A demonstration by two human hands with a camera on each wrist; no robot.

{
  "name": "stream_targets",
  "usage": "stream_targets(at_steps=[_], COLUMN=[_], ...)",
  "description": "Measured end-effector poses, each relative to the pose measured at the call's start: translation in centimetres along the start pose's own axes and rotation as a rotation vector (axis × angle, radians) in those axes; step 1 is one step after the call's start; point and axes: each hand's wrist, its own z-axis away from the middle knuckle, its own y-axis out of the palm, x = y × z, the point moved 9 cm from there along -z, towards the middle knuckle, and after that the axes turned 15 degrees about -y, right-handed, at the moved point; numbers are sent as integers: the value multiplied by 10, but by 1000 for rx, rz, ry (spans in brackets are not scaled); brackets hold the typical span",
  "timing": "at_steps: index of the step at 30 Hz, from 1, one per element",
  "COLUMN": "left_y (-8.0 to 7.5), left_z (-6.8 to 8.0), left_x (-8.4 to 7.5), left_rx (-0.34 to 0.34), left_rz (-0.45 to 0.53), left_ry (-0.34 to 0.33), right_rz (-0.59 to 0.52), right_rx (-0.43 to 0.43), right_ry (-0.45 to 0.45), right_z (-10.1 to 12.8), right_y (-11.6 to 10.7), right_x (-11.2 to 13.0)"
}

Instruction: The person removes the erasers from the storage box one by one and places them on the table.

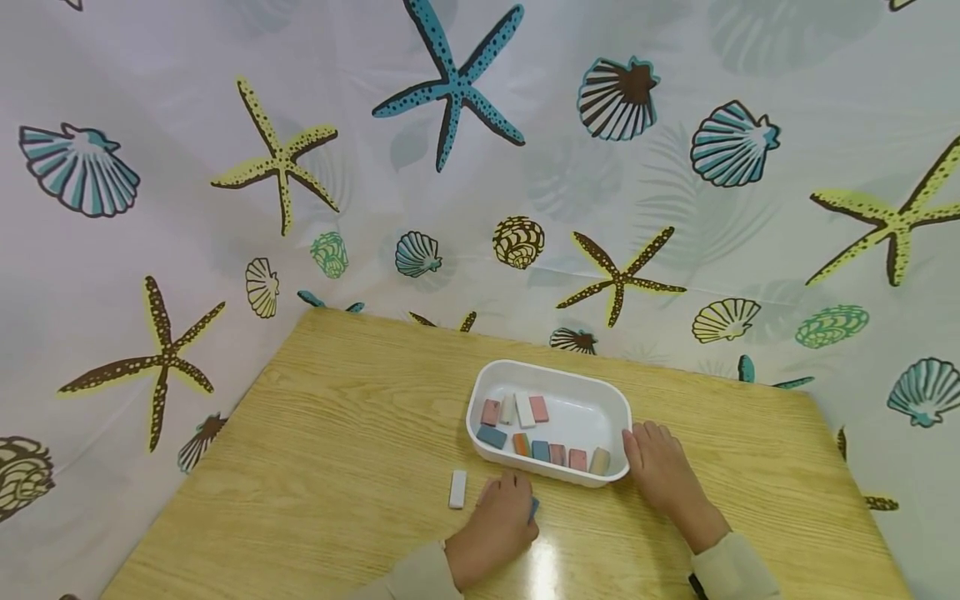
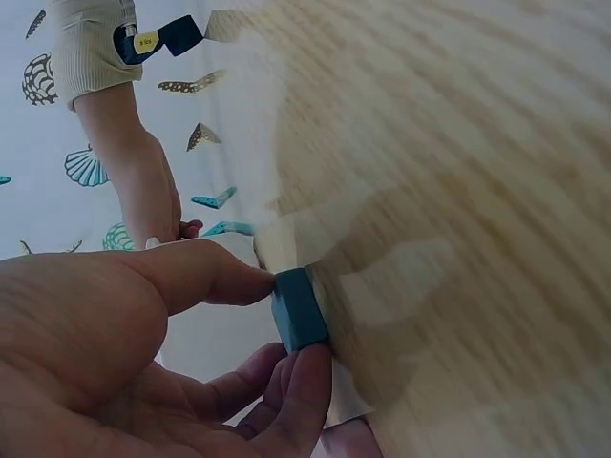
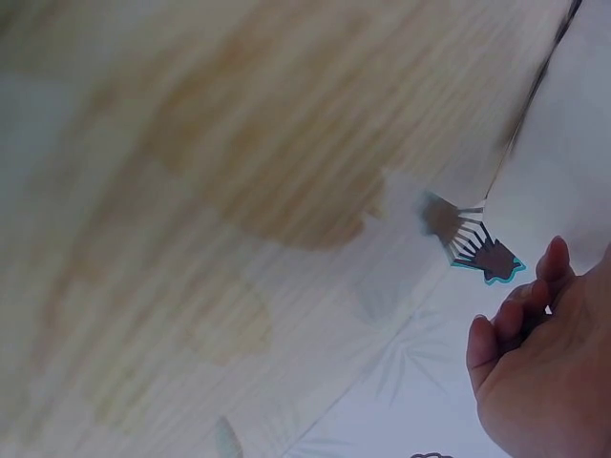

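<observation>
In the head view, my left hand is low over the table, just in front of the white tray. Its thumb and fingertips pinch a small blue block by its two ends, close over the wood. A pink block shows below those fingers, and a white block lies to the left of the hand. My right hand is at the right end of the white tray, thumb at the rim and other fingers relaxed outside it. In the right wrist view those fingers are loosely bent.
Inside the tray several small blocks sit along the left and front: pink blocks, blue blocks, an orange block and a tan block. A curtain with starfish and shells rises behind the wooden table.
</observation>
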Motion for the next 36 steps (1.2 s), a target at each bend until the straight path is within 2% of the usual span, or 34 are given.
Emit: stream_targets(at_steps=[3,6,8,10,13,15,18,21,27,31,36], left_y=[-2,-4,-10,-16,-35,-48,-64,-67,-51,-39,-20], left_z=[0,-1,-1,-1,-8,-18,-38,-56,-83,-96,-107], left_x=[-2,-7,-16,-24,-40,-49,-58,-64,-71,-76,-82], left_rx=[18,119,227,360,467,467,404,390,440,439,441], left_rz=[-13,23,94,221,393,474,502,521,542,464,349], left_ry=[2,23,47,60,77,78,54,-1,-132,-202,-211], right_rz=[-5,-9,-7,-5,-2,-2,-2,-6,2,12,14], right_rx=[5,11,9,6,-1,-6,-13,-17,-20,-20,-12], right_ry=[3,6,7,5,1,-1,-4,-10,-16,-20,-22], right_z=[0,0,0,0,-1,-1,0,0,0,0,-1], right_y=[-1,-2,-3,-3,-5,-5,-5,-4,-2,-4,-5], right_x=[1,2,2,3,3,3,2,2,2,3,4])
